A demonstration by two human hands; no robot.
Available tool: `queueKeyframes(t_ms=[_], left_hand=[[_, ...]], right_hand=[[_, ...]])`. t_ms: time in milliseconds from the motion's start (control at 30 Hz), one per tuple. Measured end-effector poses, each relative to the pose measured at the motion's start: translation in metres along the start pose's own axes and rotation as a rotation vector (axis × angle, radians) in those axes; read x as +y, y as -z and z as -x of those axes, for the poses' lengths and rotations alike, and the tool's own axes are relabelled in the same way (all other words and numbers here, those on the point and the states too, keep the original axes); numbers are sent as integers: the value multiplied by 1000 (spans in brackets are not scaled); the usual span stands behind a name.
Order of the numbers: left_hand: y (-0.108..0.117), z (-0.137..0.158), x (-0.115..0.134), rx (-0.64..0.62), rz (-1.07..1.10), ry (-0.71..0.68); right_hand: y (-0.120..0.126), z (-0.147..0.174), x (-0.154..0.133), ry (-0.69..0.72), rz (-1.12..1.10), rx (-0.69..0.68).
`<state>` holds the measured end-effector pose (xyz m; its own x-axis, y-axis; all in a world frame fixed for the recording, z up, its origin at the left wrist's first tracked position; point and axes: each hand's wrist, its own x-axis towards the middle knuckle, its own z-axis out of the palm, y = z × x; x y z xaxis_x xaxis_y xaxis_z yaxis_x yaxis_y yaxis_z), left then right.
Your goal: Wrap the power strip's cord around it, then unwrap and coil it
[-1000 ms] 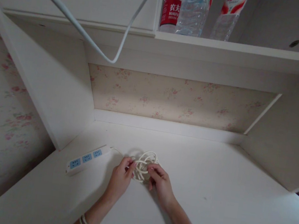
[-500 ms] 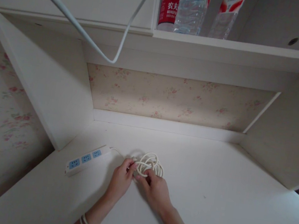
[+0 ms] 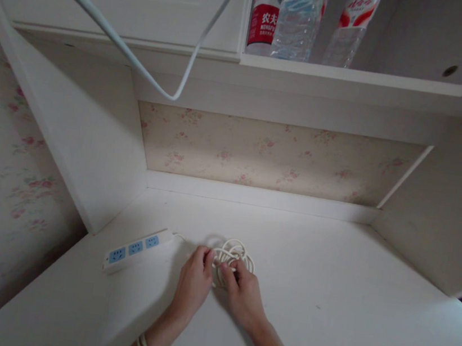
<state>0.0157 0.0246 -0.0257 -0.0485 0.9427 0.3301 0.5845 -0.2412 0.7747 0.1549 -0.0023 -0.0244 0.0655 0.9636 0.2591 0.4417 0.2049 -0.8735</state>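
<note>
A white power cord (image 3: 235,247) lies in a loose, tangled coil on the desk, with both hands at its near side. My left hand (image 3: 195,279) is closed on the coil's left part, the fingertips partly hidden behind the knuckles. My right hand (image 3: 242,296) pinches strands at the front of the coil between thumb and fingers. To the left rests a white power strip (image 3: 136,248) with three blue sockets, tilted across the desk. Its cord leaves the right end and runs toward my left hand. The plug cannot be made out.
The white desktop (image 3: 331,254) runs between two side panels. Above it, a shelf (image 3: 354,76) holds plastic bottles (image 3: 297,25). A thick white cable (image 3: 120,42) hangs in front of the cabinet at the upper left. Floral wallpaper (image 3: 267,155) shows behind.
My left hand has moved slightly right and turned, closing further over the cord. My right hand has shifted its pinch a little higher on the coil. The view has tilted slightly.
</note>
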Motion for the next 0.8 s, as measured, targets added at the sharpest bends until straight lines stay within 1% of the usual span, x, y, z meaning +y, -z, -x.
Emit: queueKeyframes(t_ms=[100, 167, 333, 467, 567, 800], left_hand=[[0, -2, -3, 26, -34, -29], [-1, -3, -7, 18, -44, -32], [-1, -5, -11, 9, -29, -66], [2, -7, -9, -10, 42, -100], [4, -8, -8, -9, 81, -97], [4, -8, -11, -37, 71, -65]], right_hand=[[2, -2, -1, -28, -85, 63], [4, -3, 0, -54, -160, 74], [6, -6, 2, -134, -335, -58], [9, -6, 5, -109, -393, -128], [9, -6, 8, -87, -425, -169], [8, -1, 9, 3, -312, -238]])
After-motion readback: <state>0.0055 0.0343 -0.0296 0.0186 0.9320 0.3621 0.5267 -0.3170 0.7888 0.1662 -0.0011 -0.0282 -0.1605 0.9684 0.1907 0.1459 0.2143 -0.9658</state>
